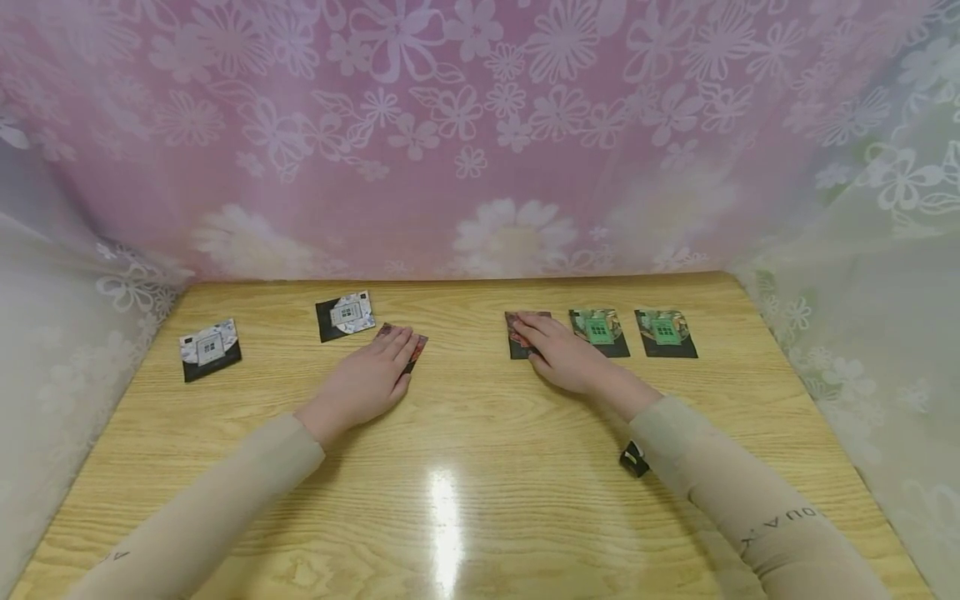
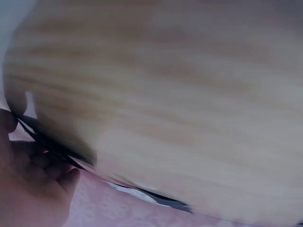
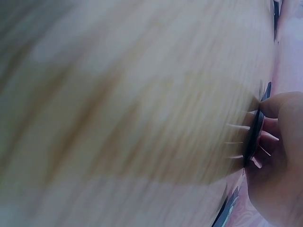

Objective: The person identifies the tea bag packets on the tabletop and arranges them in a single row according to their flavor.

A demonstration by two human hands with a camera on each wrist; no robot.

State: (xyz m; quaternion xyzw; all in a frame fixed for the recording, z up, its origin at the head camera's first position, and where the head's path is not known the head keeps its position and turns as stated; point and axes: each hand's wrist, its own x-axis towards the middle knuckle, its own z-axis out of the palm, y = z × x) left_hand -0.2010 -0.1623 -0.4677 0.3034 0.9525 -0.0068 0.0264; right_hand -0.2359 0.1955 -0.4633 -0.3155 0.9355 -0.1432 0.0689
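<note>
Across the worktop (image 1: 472,533), left hand (image 1: 363,383) and right hand (image 1: 568,357) rest, fingers extended, on left red packet (image 1: 417,349) and right red packet (image 1: 517,343), two white packets (image 1: 210,350) and two green packets (image 1: 667,333) lie untouched, so layout looks mostly done, covered pair left.

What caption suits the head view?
Left hand and right hand touch flat red-and-black packets between white-and-black packets and green-and-black packets on a yellowish wooden table.
</note>
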